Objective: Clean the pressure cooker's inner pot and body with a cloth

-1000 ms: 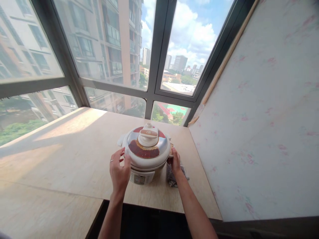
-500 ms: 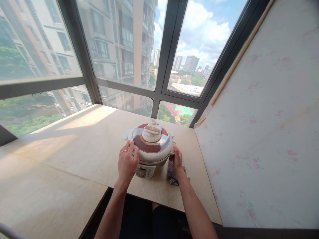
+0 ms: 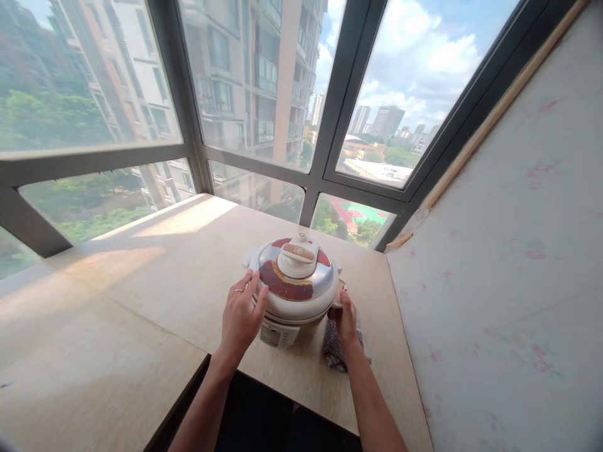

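Observation:
A round white electric pressure cooker (image 3: 292, 276) with a silver and dark red lid stands on the pale wooden table (image 3: 179, 295). Its lid handle points up, and a control panel shows at the front. My left hand (image 3: 242, 314), with a ring on one finger, rests against the lid's left rim with its fingers apart. On the cooker's right side, my right hand (image 3: 346, 317) is closed around the side handle, its fingertips partly hidden. Below that hand lies a dark patterned folded cloth (image 3: 334, 345), close to the cooker's base.
Large windows with dark frames (image 3: 311, 188) rise behind the table. A pale wall (image 3: 494, 282) with a faint floral pattern borders it on the right. The table's front edge has a dark gap where my legs are.
The view has shifted, so the cooker, both hands and the cloth appear slightly further right and lower. Both hands keep about the same places on the cooker.

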Motion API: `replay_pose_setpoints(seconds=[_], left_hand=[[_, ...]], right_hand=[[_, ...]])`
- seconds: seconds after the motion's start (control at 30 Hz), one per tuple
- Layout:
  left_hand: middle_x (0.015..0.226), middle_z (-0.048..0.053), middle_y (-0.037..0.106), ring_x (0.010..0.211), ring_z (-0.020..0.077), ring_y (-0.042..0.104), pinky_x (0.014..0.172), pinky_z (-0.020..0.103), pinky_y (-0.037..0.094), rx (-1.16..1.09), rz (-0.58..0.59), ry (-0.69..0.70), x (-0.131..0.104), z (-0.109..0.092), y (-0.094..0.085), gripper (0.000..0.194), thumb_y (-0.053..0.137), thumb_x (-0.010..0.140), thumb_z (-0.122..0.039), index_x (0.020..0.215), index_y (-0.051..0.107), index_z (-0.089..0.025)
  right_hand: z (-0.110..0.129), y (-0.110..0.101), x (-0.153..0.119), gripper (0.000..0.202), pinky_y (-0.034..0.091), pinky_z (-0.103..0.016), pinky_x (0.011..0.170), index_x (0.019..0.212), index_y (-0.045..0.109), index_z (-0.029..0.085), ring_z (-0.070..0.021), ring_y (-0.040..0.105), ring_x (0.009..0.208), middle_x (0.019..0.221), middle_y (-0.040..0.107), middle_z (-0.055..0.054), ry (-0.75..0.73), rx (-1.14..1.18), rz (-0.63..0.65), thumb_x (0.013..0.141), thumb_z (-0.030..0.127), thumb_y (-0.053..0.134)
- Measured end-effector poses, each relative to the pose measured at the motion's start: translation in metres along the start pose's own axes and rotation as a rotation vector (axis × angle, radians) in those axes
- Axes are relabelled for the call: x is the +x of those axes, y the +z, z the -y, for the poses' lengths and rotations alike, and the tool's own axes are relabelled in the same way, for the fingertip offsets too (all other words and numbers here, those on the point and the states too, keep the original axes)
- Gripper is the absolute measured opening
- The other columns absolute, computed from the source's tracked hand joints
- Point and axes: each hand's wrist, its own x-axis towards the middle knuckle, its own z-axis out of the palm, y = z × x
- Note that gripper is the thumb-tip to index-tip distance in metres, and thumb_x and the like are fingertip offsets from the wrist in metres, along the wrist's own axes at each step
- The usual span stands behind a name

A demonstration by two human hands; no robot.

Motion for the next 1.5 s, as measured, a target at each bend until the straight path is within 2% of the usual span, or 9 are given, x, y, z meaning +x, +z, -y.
replay_pose_setpoints(seconds=[0.23,0.6,0.8,0.97,1.07,1.23,1.33,1.43,1.5], left_hand=[[0.137,0.018,0.064,0.129,0.0319,0.059,0.106,0.048,0.051,-0.041,-0.016,0.014,-0.001,0.005,0.0,0.055,0.048,0.101,-0.05,0.134,0.066,-0.011],[0.14,0.015,0.063,0.132,0.0308,0.057,0.11,0.049,0.048,-0.111,0.035,-0.009,-0.001,0.008,-0.006,0.053,0.049,0.1,-0.052,0.136,0.066,-0.017],[0.144,0.016,0.06,0.134,0.0311,0.056,0.111,0.047,0.048,-0.136,0.073,0.006,-0.001,0.014,-0.008,0.056,0.049,0.1,-0.052,0.138,0.065,-0.014],[0.151,0.013,0.054,0.139,0.0293,0.053,0.112,0.045,0.048,-0.187,0.135,-0.061,-0.004,0.014,-0.01,0.058,0.048,0.099,-0.053,0.143,0.061,-0.017],[0.153,0.012,0.051,0.141,0.0291,0.051,0.114,0.046,0.047,-0.204,0.148,-0.081,-0.006,0.013,-0.01,0.057,0.048,0.099,-0.052,0.144,0.06,-0.019],[0.156,0.014,0.047,0.144,0.0294,0.047,0.116,0.046,0.044,-0.218,0.174,-0.094,-0.006,0.012,-0.01,0.06,0.047,0.099,-0.053,0.146,0.058,-0.017],[0.158,0.014,0.045,0.147,0.0288,0.044,0.119,0.047,0.04,-0.242,0.188,-0.095,-0.008,0.011,-0.008,0.061,0.047,0.099,-0.052,0.148,0.055,-0.017],[0.159,0.015,0.043,0.148,0.0283,0.042,0.121,0.047,0.037,-0.261,0.19,-0.088,-0.008,0.011,-0.007,0.061,0.047,0.099,-0.051,0.149,0.053,-0.017],[0.159,0.016,0.043,0.148,0.0283,0.042,0.121,0.048,0.038,-0.259,0.196,-0.085,-0.008,0.011,-0.008,0.061,0.047,0.099,-0.051,0.149,0.053,-0.016]], right_hand=[[0.008,-0.003,-0.004,0.057,0.033,-0.026,0.045,0.068,0.053,0.021,-0.0128,0.042,0.047,0.054,0.049,0.003,0.122,0.046,0.025,0.078,0.075,0.067],[0.021,-0.001,-0.008,0.059,0.038,-0.029,0.047,0.072,0.056,0.021,-0.015,0.047,0.05,0.059,0.054,0.0,0.101,-0.08,-0.005,0.077,0.079,0.063],[0.039,-0.011,0.0,0.058,0.046,-0.03,0.054,0.082,0.059,0.019,-0.0174,0.054,0.065,0.075,0.059,-0.002,-0.028,-0.334,-0.056,0.072,0.076,0.069],[0.069,-0.009,0.001,0.056,0.054,-0.038,0.078,0.111,0.059,0.018,-0.0257,0.063,0.1,0.116,0.063,-0.014,-0.313,-0.578,-0.255,0.078,0.062,0.07],[0.105,0.01,-0.003,0.045,0.054,-0.04,0.083,0.114,0.059,0.018,-0.0258,0.063,0.104,0.117,0.063,-0.014,-0.508,-0.637,-0.208,0.09,0.056,0.061],[0.16,0.073,-0.003,0.04,0.051,-0.042,0.096,0.125,0.059,0.019,-0.0269,0.058,0.118,0.124,0.064,-0.014,-0.826,-0.881,0.157,0.1,0.05,0.052],[0.17,0.118,0.001,0.049,0.045,-0.046,0.106,0.135,0.056,0.015,-0.0308,0.054,0.125,0.132,0.06,-0.018,-0.794,-1.216,0.253,0.103,0.051,0.051],[0.164,0.155,0.006,0.054,0.046,-0.048,0.101,0.128,0.062,0.012,-0.0347,0.056,0.119,0.125,0.062,-0.02,-0.642,-1.547,0.23,0.102,0.057,0.051],[0.154,0.171,0.01,0.056,0.047,-0.048,0.096,0.122,0.065,0.011,-0.035,0.058,0.115,0.119,0.064,-0.02,-0.587,-1.659,0.26,0.102,0.061,0.048]])
